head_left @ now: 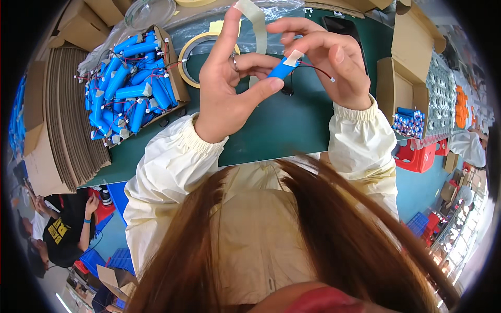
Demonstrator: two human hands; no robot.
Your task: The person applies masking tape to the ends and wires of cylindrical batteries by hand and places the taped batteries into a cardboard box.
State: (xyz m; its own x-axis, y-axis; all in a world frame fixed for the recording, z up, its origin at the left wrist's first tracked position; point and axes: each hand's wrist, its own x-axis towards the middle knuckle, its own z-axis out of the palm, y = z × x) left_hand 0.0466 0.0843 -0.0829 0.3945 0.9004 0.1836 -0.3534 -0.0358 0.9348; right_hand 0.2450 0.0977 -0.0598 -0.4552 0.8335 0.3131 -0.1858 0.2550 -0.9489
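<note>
At the upper left of the frame we see a box [172,78] heaped with blue cells [122,88], wires and taped ends showing, so much of the taping looks done. Beside it lies a tape roll [189,55] on the green counter [282,130]. At top centre our left hand [229,88] pinches one cell [284,68], a tape strip [258,26] stuck to its raised finger. Our right hand [329,62] grips the cell's taped end, where the red wire [318,71] leaves. We judge this wrap half finished. At right another box [402,68] holds more cells [408,121].
</note>
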